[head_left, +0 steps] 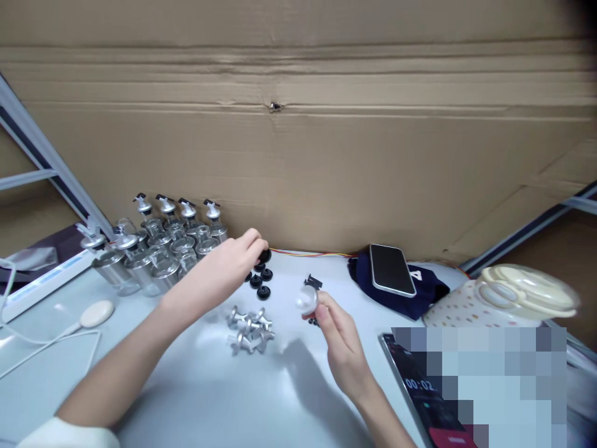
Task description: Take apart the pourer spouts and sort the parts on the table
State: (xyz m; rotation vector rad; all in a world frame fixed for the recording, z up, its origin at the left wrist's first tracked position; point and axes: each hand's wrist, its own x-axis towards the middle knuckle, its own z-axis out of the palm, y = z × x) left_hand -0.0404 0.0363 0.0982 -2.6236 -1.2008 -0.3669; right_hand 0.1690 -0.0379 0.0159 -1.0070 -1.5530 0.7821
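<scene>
My left hand (249, 249) reaches to the back of the table, its fingers closed on a black stopper (265, 256). Just below it lie several more black ribbed stoppers (255, 281). In my right hand (338, 333) is a silver pourer cap (306, 300), pinched between thumb and fingers with its rounded face towards me. Beyond that hand lies a small heap of black levers (313, 282), and some tiny black parts (314, 322) show partly behind the fingers. A pile of silver pourer caps (250, 330) rests between my two arms.
Several glass oil bottles (164, 267), some with pourers on, stand at the left. A white cable with an oval puck (97, 314) lies in front. At right are a phone (392, 270) on dark cloth, a spotted container (471, 305) and a timer phone (415, 389). Cardboard (298, 180) walls the back.
</scene>
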